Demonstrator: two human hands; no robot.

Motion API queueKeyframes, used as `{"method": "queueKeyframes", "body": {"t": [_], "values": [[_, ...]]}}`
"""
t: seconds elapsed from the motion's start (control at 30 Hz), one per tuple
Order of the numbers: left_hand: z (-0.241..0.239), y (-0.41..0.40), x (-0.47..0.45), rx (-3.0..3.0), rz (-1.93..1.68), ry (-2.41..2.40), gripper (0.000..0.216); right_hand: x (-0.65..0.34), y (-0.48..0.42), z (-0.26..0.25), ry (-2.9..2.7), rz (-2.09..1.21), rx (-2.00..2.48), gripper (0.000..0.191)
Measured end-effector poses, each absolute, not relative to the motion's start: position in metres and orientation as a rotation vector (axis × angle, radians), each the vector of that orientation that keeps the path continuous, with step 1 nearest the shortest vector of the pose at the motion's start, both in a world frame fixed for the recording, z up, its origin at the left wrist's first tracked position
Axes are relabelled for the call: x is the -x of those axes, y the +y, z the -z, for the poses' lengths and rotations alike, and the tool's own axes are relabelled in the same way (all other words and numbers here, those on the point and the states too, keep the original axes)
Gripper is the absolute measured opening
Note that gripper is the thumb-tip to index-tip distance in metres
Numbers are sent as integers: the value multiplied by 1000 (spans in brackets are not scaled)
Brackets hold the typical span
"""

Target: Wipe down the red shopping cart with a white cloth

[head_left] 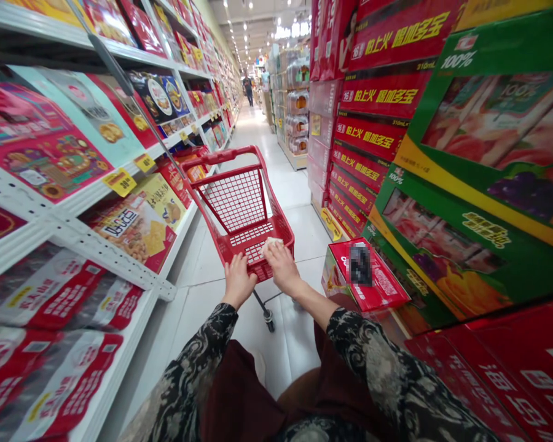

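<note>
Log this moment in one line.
left hand: on near edge of red cart | right hand: on whitish wad, same edge | beside: stocked shelves left, stacked cartons right

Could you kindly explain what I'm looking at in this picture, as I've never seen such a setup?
There is no machine here: a person wears a camera on the head, looking forward and down. The left hand touches the near edge of a red shopping cart. The right hand, at the same edge, holds a small pale wad, perhaps tissue or cloth. To the left, shelves bear packaged goods; to the right stand stacked drink boxes and a red-topped box with a blurred patch.
</note>
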State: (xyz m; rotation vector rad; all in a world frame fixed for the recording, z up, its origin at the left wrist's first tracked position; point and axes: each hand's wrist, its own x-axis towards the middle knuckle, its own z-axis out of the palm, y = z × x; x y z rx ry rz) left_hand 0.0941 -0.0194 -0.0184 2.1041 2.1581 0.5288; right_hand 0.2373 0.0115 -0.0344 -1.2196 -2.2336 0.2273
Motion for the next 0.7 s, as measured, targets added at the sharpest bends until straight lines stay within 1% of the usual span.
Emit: {"method": "queueKeyframes", "body": {"t": [0.1, 0.2, 0.43, 0.7], "values": [[26, -30, -81, -2153, -550, 2181, 58, -219, -1, 33, -2329, -194, 1132, 43], [29, -36, -72, -2191, -554, 2131, 59, -224, 3, 30, -2371, -152, 1136, 42], [22, -35, -71, -2233, -524, 2078, 55, -271, 32, 18, -2260, -166, 1443, 43], [19, -31, -75, -2215, -511, 2014, 51, -244, 15, 26, -2358, -123, 1173, 38]]}}
